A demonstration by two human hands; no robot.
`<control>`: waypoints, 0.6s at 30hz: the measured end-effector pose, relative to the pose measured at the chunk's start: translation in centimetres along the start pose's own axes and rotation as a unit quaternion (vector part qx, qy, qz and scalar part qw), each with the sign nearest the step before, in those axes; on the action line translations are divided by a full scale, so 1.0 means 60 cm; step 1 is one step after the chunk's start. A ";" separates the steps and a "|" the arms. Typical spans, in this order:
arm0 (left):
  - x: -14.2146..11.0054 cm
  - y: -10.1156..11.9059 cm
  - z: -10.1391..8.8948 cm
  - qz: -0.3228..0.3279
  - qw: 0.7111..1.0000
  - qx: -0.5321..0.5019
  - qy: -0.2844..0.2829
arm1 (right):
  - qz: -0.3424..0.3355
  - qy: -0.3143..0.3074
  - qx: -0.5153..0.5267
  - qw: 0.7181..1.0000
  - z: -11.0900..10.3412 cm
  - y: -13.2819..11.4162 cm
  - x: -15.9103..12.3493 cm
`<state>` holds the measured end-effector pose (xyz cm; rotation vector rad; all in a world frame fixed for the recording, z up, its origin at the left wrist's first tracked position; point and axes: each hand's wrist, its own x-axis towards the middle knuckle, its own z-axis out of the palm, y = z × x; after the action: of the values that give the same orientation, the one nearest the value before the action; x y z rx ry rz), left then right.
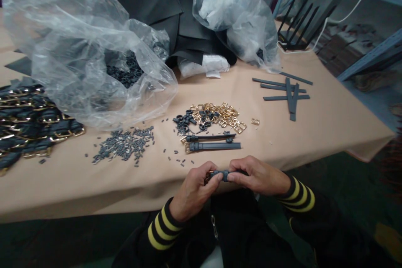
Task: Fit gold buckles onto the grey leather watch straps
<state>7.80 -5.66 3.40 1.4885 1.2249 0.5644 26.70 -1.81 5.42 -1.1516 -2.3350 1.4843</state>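
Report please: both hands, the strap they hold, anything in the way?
Left hand, right hand: both pinching dark strap. Gold metal showing at its left end. Two buckled straps lie beyond on table, not in the way.

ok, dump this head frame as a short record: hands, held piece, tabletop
left hand: pinching dark strap, gold metal showing at that end
right hand: gripping same strap
just beyond: two buckled straps, side by side
center: gold buckles, dark loops beside them
left of center: scattered small gray pieces
right: loose strips, some crossing
surface: tan-covered table
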 end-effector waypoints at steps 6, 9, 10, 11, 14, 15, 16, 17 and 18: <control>-0.006 -0.003 -0.001 0.006 0.998 -0.039 -0.042 | -0.028 -0.046 -0.040 0.998 -0.007 -0.012 0.005; -0.001 -0.005 -0.004 0.025 0.999 -0.031 -0.024 | -0.052 -0.025 -0.057 0.997 -0.007 -0.017 0.016; 0.001 -0.006 -0.006 0.031 0.999 -0.025 -0.021 | -0.060 -0.017 -0.063 0.996 -0.006 -0.016 0.022; 0.005 -0.006 -0.009 0.038 0.999 -0.013 -0.017 | -0.069 -0.008 -0.072 0.995 -0.006 -0.016 0.028; 0.020 -0.004 -0.024 0.096 0.989 0.102 0.037 | -0.078 0.048 -0.129 0.987 -0.003 -0.010 0.051; 0.026 -0.003 -0.031 0.125 0.976 0.162 0.075 | -0.075 0.074 -0.155 0.982 -0.001 -0.008 0.060; 0.033 -0.002 -0.039 0.151 0.955 0.226 0.119 | -0.070 0.098 -0.182 0.976 0.002 -0.005 0.070; 0.039 -0.002 -0.046 0.173 0.928 0.288 0.160 | -0.063 0.119 -0.207 0.969 0.007 -0.003 0.080; 0.045 -0.002 -0.053 0.190 0.900 0.343 0.190 | -0.059 0.135 -0.227 0.963 0.011 -0.001 0.090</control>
<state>6.03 -1.87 3.55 2.3300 1.5365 0.7505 22.57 1.28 3.71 -1.1884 -2.5567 0.7115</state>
